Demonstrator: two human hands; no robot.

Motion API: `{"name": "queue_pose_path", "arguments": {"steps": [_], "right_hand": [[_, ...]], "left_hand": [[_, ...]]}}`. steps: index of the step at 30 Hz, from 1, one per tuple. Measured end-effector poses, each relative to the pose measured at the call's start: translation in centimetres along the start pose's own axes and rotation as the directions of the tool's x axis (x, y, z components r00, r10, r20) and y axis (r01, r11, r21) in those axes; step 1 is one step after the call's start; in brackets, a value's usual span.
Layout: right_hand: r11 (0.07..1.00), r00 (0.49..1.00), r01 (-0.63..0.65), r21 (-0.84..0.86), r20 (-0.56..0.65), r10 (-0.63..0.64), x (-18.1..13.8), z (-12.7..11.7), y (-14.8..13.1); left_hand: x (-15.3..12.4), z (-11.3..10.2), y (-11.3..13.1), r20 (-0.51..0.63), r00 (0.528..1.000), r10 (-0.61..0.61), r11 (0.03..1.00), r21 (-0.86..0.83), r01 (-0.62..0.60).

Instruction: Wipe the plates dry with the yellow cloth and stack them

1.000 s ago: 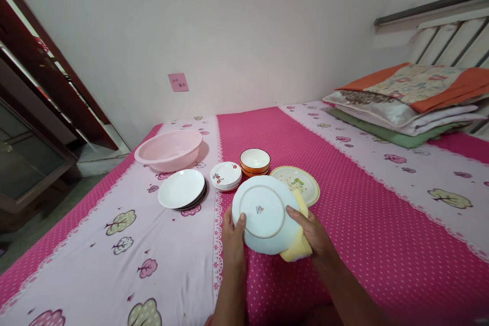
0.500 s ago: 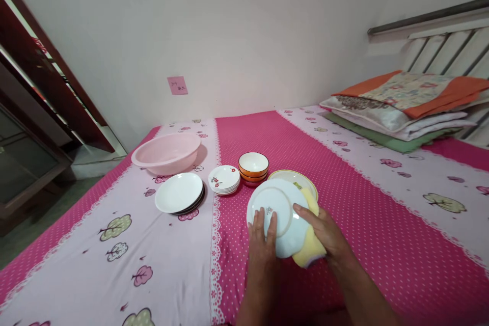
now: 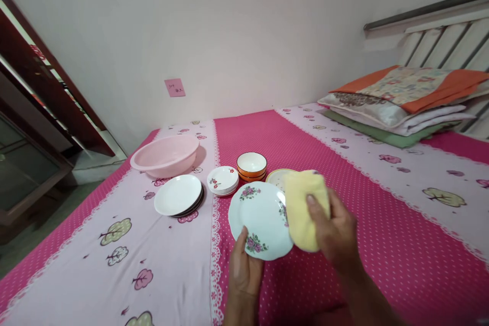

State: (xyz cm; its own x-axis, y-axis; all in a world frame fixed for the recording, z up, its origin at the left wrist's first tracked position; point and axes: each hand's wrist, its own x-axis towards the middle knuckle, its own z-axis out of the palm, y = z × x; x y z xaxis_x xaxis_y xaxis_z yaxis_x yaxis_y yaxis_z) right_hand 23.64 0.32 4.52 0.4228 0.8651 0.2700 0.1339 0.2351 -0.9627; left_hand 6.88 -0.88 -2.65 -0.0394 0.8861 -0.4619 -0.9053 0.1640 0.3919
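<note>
round white china plate (image 3: pixel 263 219), held in left grip (image 3: pixel 244 270), just flipped; yellow cloth (image 3: pixel 301 214), clutched by right grip (image 3: pixel 338 232), can reach its flowers (image 3: pixel 255 243).

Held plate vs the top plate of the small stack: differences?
Pattern: the held plate has purple flowers with green leaves; the top small plate has red flowers.
Size: the held plate looks clearly larger than the top small plate.
Pose: the held plate is gripped in the left hand; the top small plate lies on its stack.
Shared: both are roundish, pale and floral, decorated face showing.
</note>
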Motion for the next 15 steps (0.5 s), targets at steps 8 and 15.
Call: {"name": "queue_pose_path", "arguments": {"steps": [8, 15], "right_hand": [[0.799, 0.512, 0.599, -0.043, 0.788, -0.341, -4.5, 4.6, 4.2], [0.710, 0.567, 0.685, -0.163, 0.731, -0.379, -3.6, 6.5, 6.9]], "left_hand": [[0.4, -1.1, 0.6, 0.076, 0.996, -0.037, 0.998, -0.041, 0.040], [-0.2, -0.3, 0.1, 0.055, 0.998, -0.042, 0.999, 0.013, 0.041]]}}
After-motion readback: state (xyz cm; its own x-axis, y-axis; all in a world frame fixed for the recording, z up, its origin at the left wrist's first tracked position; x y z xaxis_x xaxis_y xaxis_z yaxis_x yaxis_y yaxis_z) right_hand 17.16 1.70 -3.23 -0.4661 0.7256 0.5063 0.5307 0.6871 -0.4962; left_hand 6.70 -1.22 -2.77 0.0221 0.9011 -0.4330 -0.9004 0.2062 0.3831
